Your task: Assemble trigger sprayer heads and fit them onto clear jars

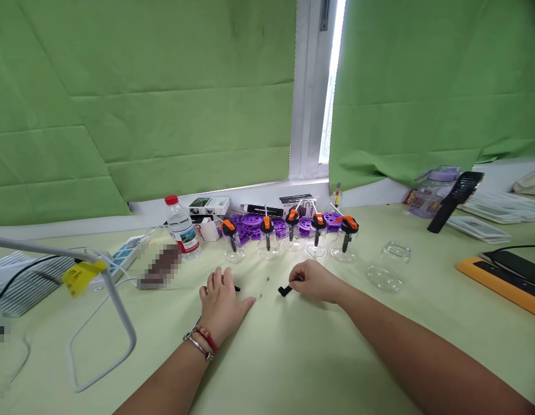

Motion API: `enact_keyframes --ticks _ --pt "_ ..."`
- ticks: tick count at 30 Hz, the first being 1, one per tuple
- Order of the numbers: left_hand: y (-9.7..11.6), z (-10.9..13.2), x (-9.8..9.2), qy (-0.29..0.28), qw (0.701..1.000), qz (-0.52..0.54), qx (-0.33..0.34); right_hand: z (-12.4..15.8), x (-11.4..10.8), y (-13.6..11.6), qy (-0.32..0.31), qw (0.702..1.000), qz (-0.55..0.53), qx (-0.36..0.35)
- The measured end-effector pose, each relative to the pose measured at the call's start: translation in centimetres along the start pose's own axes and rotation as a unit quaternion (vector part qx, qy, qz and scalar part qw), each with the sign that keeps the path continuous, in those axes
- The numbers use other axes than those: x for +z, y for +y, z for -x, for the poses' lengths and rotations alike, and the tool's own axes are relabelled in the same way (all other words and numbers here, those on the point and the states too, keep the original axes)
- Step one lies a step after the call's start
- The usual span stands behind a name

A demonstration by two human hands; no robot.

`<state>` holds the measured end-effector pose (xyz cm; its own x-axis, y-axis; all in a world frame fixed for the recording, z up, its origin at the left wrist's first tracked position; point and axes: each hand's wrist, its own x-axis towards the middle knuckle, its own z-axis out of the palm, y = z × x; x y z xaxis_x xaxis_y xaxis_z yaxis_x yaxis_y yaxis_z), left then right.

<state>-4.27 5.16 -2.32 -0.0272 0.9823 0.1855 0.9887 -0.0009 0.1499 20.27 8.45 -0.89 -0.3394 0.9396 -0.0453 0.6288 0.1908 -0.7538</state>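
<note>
My left hand [222,302] lies palm down on the table with its fingers stretched and the thumb out to the right. A small black end [237,288] shows beside its index finger, and a thin metal rod [199,319] shows by the wrist; the palm hides whatever lies between. My right hand [313,280] is closed in a pinch on a small black bent piece [285,291], low over the table. Between my hands lie a tiny brown bit [268,279] and a tiny pale bit [261,295]. Behind stand several glass jars [268,249] with black-and-orange tops.
Purple plastic parts [252,222] lie heaped behind the jars. A red-capped water bottle [185,230] stands left of them, near a power strip [116,262]. A bent grey metal bar [124,317] crosses the left side. An uncapped glass jar [386,268] stands right, before an orange-edged case [496,285].
</note>
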Motion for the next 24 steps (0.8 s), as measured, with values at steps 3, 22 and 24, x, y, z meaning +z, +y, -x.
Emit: enact_keyframes --ticks 3,22,24 --pt "0.4 0.2 0.1 0.043 0.998 -0.005 0.044 0.0 0.0 -0.3 0.009 1.000 0.005 -0.004" --pt "4.1 2.0 0.0 -0.061 0.918 0.119 0.373 -0.6 -0.8 0.4 0.015 0.997 -0.072 0.022" --pt "4.1 2.1 -0.2 -0.065 0.920 0.121 0.368 -0.9 -1.2 0.8 0.026 0.991 -0.113 0.061"
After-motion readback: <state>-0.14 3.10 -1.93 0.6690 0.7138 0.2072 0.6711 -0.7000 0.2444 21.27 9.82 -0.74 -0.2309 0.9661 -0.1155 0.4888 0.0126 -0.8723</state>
